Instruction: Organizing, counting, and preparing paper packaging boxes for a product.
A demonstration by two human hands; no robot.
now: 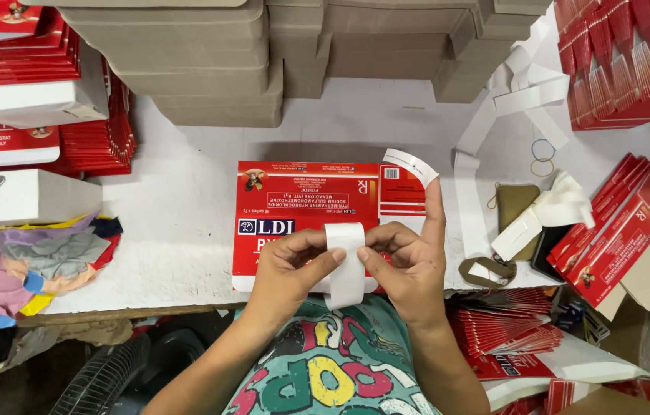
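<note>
white paper strip (346, 265) | pinched between left hand (288, 265), right hand (409, 265) | over red carton (302, 204)

1. Open white tabletop (187, 192) between the flat red carton (302, 204) and the grey cardboard stacks (210, 61) at the back.
2. Blocked on the left by a white box (29, 196) and a rag pile (33, 261).
3. Crowded on the right with white paper strips (525, 84), rubber bands (543, 157) and red cartons (617, 230).
4. Narrow gap only beside the khaki pouch (515, 204).
</note>
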